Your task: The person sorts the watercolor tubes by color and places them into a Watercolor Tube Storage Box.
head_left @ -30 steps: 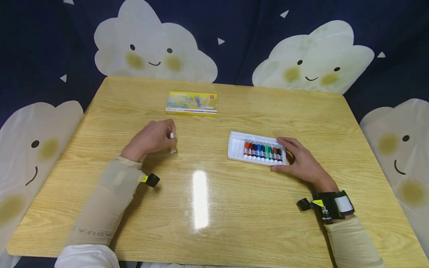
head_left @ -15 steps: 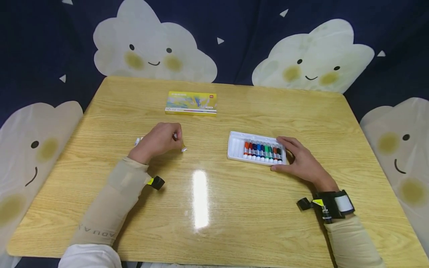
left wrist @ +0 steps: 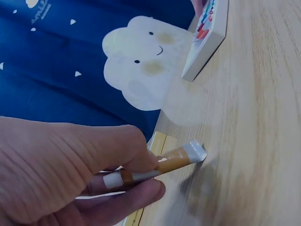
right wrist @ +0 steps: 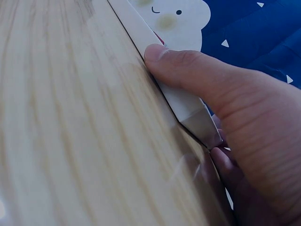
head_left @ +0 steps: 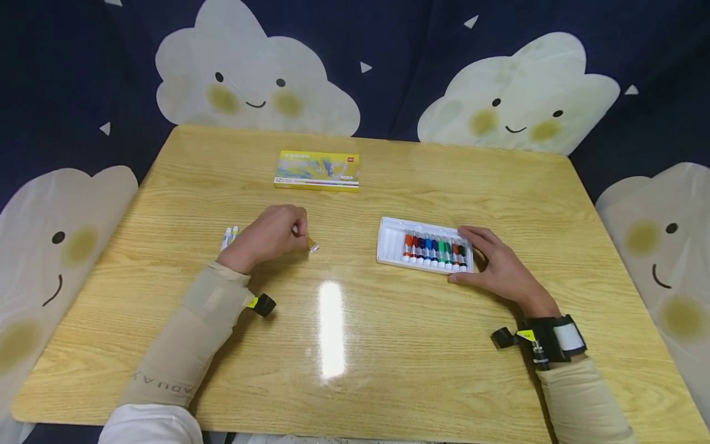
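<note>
My left hand [head_left: 269, 234] pinches an ochre paint tube [left wrist: 176, 161] between thumb and fingers over the left-middle of the table. In the left wrist view its white cap lies by the fingers and its silver crimped end points away, toward the wood. My right hand [head_left: 501, 268] holds the right end of a white plastic tray [head_left: 391, 242], thumb on the near side and fingers at the far corner. A row of paint tubes [head_left: 435, 251] in orange, red, blue, green and dark colours fills most of the tray; its left slots are bare. The tray's near wall [right wrist: 181, 101] shows under my right thumb.
Two more paint tubes [head_left: 229, 235] with pale ends lie left of my left wrist, partly covered by it. A yellow paint box [head_left: 317, 171] lies toward the back of the wooden table [head_left: 421, 364]. Behind stands a dark blue cloud-patterned curtain [head_left: 388, 37].
My left hand has moved right with the ochre tube, whose silver end now points to the lower right. The two tubes behind it have come into view. The right hand and tray stay put.
</note>
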{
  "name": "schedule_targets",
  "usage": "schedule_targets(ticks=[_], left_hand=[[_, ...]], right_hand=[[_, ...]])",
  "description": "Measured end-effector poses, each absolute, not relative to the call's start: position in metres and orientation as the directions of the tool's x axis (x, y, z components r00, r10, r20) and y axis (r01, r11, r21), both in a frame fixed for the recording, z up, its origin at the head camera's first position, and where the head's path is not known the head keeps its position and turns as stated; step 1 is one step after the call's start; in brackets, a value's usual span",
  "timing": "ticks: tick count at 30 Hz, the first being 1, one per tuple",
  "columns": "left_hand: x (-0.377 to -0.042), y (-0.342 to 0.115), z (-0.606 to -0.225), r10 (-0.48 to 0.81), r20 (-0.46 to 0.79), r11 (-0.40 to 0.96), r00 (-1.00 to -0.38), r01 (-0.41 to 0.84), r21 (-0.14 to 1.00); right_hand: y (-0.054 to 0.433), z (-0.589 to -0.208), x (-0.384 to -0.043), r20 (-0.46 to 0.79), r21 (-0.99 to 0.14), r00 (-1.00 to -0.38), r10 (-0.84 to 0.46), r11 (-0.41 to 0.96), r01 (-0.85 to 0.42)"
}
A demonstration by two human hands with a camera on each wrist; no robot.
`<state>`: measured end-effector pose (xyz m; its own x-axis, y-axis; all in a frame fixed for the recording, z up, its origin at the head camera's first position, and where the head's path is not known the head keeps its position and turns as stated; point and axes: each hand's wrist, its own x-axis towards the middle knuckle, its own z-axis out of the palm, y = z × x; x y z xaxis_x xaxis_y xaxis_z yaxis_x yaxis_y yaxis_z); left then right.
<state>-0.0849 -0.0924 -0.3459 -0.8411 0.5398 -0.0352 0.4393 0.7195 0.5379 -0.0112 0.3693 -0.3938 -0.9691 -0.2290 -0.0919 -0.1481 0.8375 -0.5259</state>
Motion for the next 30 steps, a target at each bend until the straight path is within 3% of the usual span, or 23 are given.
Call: schedule_targets(ticks=[21,30], left_hand=[[-0.082,-0.070,-0.349,0.612,-0.111,0.715,-0.783,0.488,0.500],[-0.084,-0.061,-0.351,0.649,-0.045,0.685,-0.759,0.558,0.468]], right_hand=[[0.370,-0.396,-0.012,-0.080,-0.515,-0.969,-0.233,0.842,-0.160],[0.370,-0.394,-0.011,-0.063,-0.523,-0.966,-0.249,0.833,-0.180]])
